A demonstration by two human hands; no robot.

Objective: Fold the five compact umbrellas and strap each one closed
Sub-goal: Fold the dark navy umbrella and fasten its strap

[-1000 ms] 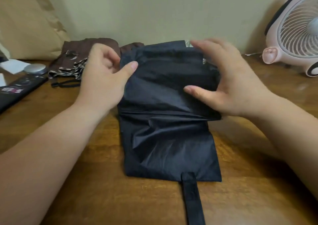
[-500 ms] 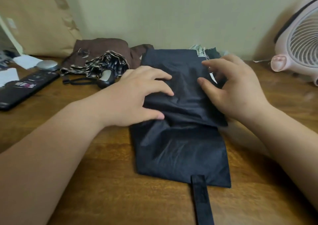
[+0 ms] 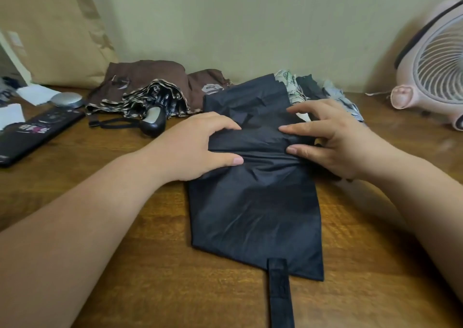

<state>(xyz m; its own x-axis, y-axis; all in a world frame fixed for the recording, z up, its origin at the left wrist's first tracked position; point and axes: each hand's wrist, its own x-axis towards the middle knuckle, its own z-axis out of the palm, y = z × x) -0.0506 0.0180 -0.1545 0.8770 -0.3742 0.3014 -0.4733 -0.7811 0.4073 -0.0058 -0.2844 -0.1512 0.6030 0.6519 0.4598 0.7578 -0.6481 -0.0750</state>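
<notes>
Black umbrella (image 3: 255, 210) | axis near–far, strap (image 3: 279, 295) nearest | left hand (image 3: 195, 144), right hand (image 3: 335, 139): fingers pinch it

The flattened umbrella (image 3: 255, 215) lies on the table (image 3: 150, 290), a bunched umbrella (image 3: 150, 99) behind-left, a fan (image 3: 431, 72) right.

— Nearest?
— Flat in the centre, a black umbrella (image 3: 255, 210); canopy bunched into a crosswise fold at mid-length, strap (image 3: 279, 295) unfastened, trailing off the near hem.
— Behind, to the left?
— Collapsed but loose, a brown umbrella (image 3: 150, 77); patterned trim splayed, black handle (image 3: 154, 122) pointing forward.
— And right?
— Crumpled, a pale printed umbrella (image 3: 288, 87) and a grey one (image 3: 335, 94), partly hidden.
</notes>
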